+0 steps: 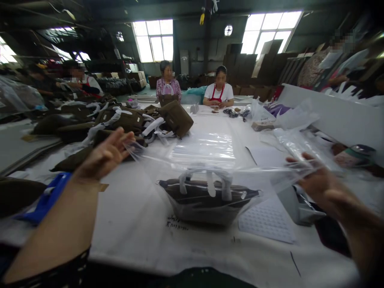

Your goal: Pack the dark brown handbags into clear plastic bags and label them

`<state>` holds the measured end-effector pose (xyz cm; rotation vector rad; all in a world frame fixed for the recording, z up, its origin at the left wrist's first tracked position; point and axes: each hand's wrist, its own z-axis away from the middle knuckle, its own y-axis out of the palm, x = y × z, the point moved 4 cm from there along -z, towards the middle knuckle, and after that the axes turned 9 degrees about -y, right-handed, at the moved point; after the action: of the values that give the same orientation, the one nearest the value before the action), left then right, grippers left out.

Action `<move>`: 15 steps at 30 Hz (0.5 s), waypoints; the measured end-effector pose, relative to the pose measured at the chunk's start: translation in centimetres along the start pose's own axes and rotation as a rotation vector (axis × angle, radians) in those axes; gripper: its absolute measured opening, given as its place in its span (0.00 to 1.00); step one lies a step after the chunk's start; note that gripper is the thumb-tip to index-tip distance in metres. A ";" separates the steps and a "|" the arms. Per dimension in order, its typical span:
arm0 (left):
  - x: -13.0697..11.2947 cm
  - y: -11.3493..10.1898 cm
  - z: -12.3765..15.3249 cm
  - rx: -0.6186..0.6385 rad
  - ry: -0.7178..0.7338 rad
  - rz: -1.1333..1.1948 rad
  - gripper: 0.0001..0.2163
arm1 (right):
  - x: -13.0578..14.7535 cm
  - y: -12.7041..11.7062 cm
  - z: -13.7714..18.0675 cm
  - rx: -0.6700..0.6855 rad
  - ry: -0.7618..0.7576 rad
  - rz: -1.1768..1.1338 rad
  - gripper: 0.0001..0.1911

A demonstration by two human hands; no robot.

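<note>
My left hand (103, 156) and my right hand (318, 182) each pinch an upper corner of a clear plastic bag (210, 168), stretched wide between them above the white table (135, 216). Inside the bag, low in the middle, sits a dark handbag (207, 198) with pale wrapped handles. The bag's bottom rests on the table. A stack of flat clear bags (205, 148) lies just behind it.
A heap of olive-brown handbags (120, 122) covers the left of the table. Printed white sheets (267, 222) lie right of the bagged handbag. Two people sit at the far end (219, 94), others at the left and right edges. Loose plastic wrap (288, 116) lies at right.
</note>
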<state>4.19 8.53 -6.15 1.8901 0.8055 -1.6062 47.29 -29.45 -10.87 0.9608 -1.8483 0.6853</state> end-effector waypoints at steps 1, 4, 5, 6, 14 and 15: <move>3.0 0.6 0.3 0.032 -0.082 0.079 0.39 | -1.9 1.9 0.7 0.047 0.074 -0.113 0.43; 10.2 3.7 0.3 0.074 -0.213 0.133 0.41 | -6.3 6.2 1.5 -0.001 0.173 -0.228 0.38; 11.6 4.8 -0.1 0.050 -0.227 0.170 0.38 | -7.2 6.9 1.3 -0.078 0.167 -0.216 0.32; 12.6 5.7 -0.6 0.016 -0.236 0.220 0.32 | -7.9 7.2 1.0 -0.172 0.159 -0.196 0.27; 10.2 7.0 -7.8 -0.145 -0.313 0.382 0.16 | -8.5 5.5 -6.8 -0.464 0.254 -0.158 0.14; 9.2 6.5 -8.5 -0.150 -0.290 0.380 0.17 | -7.9 5.0 -7.6 -0.443 0.228 -0.138 0.14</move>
<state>15.73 11.13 -13.81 1.5460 0.4027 -1.4859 48.82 -18.23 -15.06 0.6787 -1.6201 0.2682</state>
